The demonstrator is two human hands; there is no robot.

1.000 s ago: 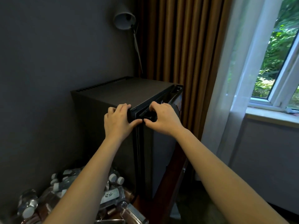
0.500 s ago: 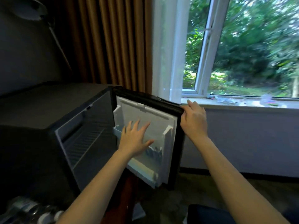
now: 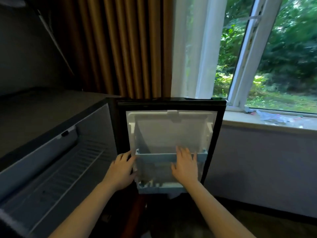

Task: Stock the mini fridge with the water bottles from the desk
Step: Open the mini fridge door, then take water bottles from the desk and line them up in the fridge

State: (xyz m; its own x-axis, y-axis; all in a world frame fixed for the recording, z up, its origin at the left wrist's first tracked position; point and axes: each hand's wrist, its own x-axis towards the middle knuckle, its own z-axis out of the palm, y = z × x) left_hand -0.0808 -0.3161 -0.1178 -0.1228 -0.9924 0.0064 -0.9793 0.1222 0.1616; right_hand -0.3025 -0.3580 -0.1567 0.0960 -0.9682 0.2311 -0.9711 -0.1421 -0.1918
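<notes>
So the biggest thing in the shot is the window (image 3: pixel 274 57) on the right, one pane swung open onto green trees, with a sheer white curtain (image 3: pixel 188 48) and then a heavy brown curtain (image 3: pixel 120 48) to its left. The black mini fridge (image 3: pixel 42 117) sits low on the left against the dark wall, open, and you can see a wire rack (image 3: pixel 68 170) inside it. Its door (image 3: pixel 221 134) is swung all the way out and faces the camera square on, just below the windowsill (image 3: pixel 257 121). The inside of the door is a white liner (image 3: pixel 171 131) with a pale blue door shelf (image 3: pixel 154 157) across the lower half. Something sits at the very bottom of that shelf, but it's too blurry to say what. Left hand (image 3: pixel 121 170) is relaxed and gripping nothing, fingertips touching the left end of the shelf by the door's edge. Right hand (image 3: pixel 186 167) is flat, fingers straight, laid on the shelf's front rail right of the middle and also holding nothing. There's some crumpled wrapper litter (image 3: pixel 272 117) on the sill, too smeared to read any print. There's a small dark tab (image 3: pixel 65 133) on the fridge's upper inside edge too, equally unreadable.
</notes>
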